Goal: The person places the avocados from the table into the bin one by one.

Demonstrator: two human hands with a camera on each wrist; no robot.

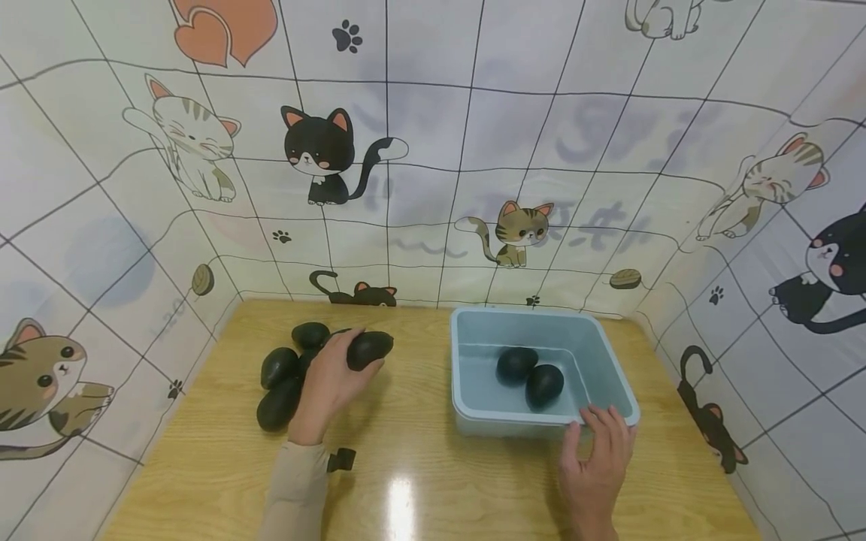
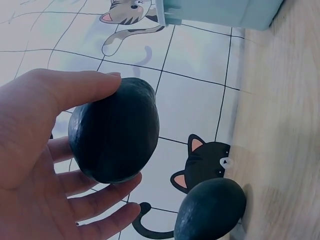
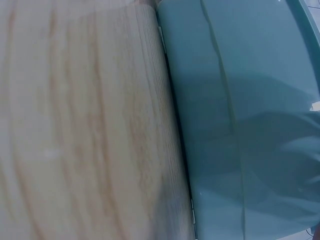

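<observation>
In the head view, my left hand [image 1: 334, 383] grips a dark avocado [image 1: 370, 350] above the left side of the table. The left wrist view shows this avocado [image 2: 115, 131] between the thumb and the fingers. Beside and beneath that hand lies a group of several avocados [image 1: 278, 404], partly hidden by it. My right hand [image 1: 598, 458] rests its fingertips on the front rim of a light blue plastic bin [image 1: 521, 415], near the right corner. Inside the bin, two avocados [image 1: 544, 385] lie against each other. Mostly the bin's outer wall [image 3: 215, 150] fills the right wrist view.
The wood-grain table [image 1: 419, 481] backs onto a tiled-pattern sheet [image 1: 433, 188] with printed cats, which also hangs at both sides. A small black piece [image 1: 341, 460] sticks out at the left wrist. Bare tabletop lies between the avocado group and the bin.
</observation>
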